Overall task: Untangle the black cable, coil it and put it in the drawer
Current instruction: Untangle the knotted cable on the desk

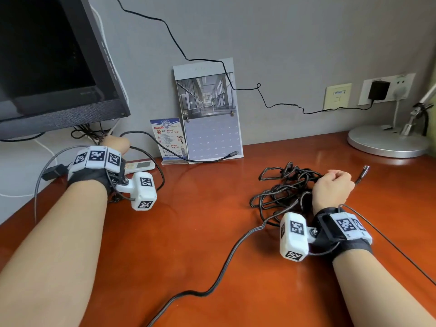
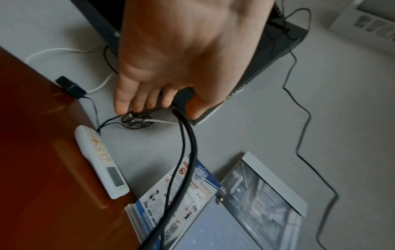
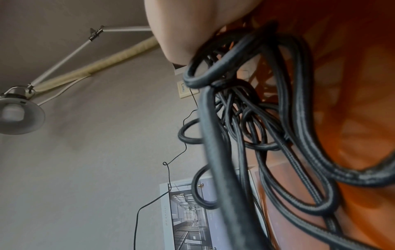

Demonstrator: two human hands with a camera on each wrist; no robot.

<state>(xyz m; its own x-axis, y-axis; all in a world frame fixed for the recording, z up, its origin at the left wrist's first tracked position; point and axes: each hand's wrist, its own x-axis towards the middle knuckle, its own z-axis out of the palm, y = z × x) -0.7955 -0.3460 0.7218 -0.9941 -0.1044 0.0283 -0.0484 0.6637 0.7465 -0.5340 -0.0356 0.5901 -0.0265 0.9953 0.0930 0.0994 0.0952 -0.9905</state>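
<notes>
The black cable (image 1: 280, 192) lies in a tangled heap on the red-brown desk (image 1: 200, 244), with one strand trailing toward the near edge. My right hand (image 1: 335, 182) rests on the heap's right side, its fingers curled round strands of it; a metal-tipped end (image 1: 363, 172) pokes out beside the knuckles. The right wrist view shows the loops (image 3: 245, 118) bunched under the palm (image 3: 192, 33). My left hand (image 1: 118, 142) reaches under the monitor and pinches a black plug (image 2: 183, 98) between thumb and fingers (image 2: 123, 101). Two black leads (image 2: 188, 152) run down from it. No drawer is in view.
A dark monitor (image 1: 47, 67) overhangs the back left. A white remote (image 1: 139, 165), a leaflet stand (image 1: 168, 140) and a calendar (image 1: 210, 109) line the wall. The lamp base (image 1: 387, 142) stands back right, under a plugged-in adapter (image 1: 378, 89) with a thin wire (image 1: 259, 90) running along the wall.
</notes>
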